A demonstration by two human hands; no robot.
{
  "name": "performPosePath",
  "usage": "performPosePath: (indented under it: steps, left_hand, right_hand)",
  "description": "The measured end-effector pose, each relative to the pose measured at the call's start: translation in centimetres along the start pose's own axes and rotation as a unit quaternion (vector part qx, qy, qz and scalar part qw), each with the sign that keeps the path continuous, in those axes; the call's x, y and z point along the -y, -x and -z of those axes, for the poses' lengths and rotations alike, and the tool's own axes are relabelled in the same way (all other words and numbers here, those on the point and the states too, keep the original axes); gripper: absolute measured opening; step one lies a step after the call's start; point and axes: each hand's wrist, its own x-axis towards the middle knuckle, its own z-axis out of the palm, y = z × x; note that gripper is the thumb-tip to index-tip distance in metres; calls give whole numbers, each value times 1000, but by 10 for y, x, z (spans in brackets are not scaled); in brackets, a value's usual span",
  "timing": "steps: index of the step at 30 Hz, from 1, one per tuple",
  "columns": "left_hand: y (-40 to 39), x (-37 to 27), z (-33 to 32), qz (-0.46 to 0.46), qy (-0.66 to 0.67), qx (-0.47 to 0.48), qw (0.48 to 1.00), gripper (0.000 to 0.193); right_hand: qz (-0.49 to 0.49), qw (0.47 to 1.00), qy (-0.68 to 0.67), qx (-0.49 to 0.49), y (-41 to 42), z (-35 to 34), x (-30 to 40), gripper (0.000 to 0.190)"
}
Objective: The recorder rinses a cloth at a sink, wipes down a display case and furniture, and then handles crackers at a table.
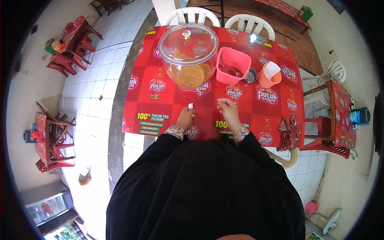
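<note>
My left hand point(185, 118) is low over the red printed tablecloth point(177, 105), its fingers closed on a small crumpled piece of white tissue point(190, 106). To its right, my right hand point(229, 111) has curled fingers; whether anything is between them is too small to see. Beyond my hands stands a large clear plastic jar point(163, 64) with a transparent knobbed lid point(199, 39), holding several yellow-brown crackers point(192, 75). Beside the jar is a pink plastic container point(229, 78) with spoons point(238, 74) inside. An orange cup point(265, 81) holds white tissue point(272, 70).
A small round metal dish point(250, 75) sits between the containers. Crumpled checked cloth point(288, 132) lies at the right table edge. White plastic chairs point(193, 15) stand across the table. Other tables point(41, 135) flank the tiled floor point(87, 105), where a cat point(85, 177) appears at lower left.
</note>
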Motion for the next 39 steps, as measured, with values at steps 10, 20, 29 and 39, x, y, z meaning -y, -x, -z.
performPosePath:
  steps: [10,20,29,39]
  left_hand:
    - [-36,-145,28,-39,524,50,850,12]
    - [-68,-176,89,-130,338,-71,929,16]
    - [-50,-156,111,-125,325,67,935,25]
    - [-49,-56,234,3,414,-139,900,25]
  right_hand:
    - [158,982,101,15,7,16,11,27]
    - [62,995,-83,11,-84,86,66,18]
    - [50,996,-48,-60,-101,87,55,13]
    - [197,955,94,-200,-142,54,119,48]
